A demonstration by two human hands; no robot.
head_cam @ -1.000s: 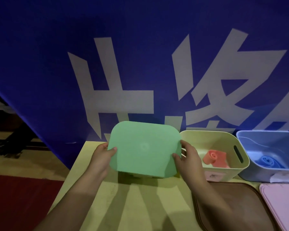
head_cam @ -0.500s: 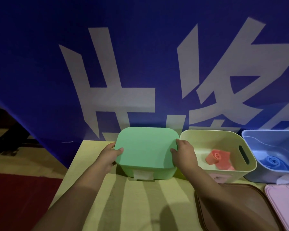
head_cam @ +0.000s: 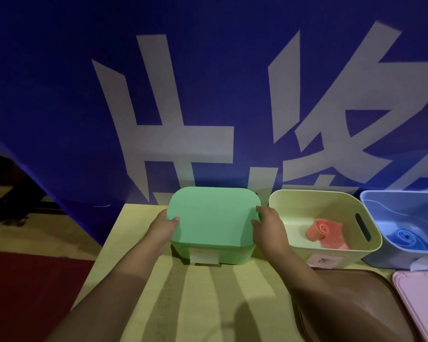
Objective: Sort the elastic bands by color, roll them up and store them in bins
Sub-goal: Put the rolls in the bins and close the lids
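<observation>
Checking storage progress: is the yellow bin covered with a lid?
No, the yellow bin stands open with a rolled red band visible inside.

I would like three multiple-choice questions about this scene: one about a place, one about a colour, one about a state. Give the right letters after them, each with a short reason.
1. Where does the yellow bin stand?
A. left of the green bin
B. between the green bin and the blue bin
C. on the floor

2. What colour is the rolled band in the yellow bin?
A. coral
B. green
C. white

3. How is the green bin?
A. open
B. overturned
C. covered by the green lid

Answers: 1 B, bins flank it; 2 A, coral roll inside; 3 C, left hand and right hand hold the lid on it.
</observation>
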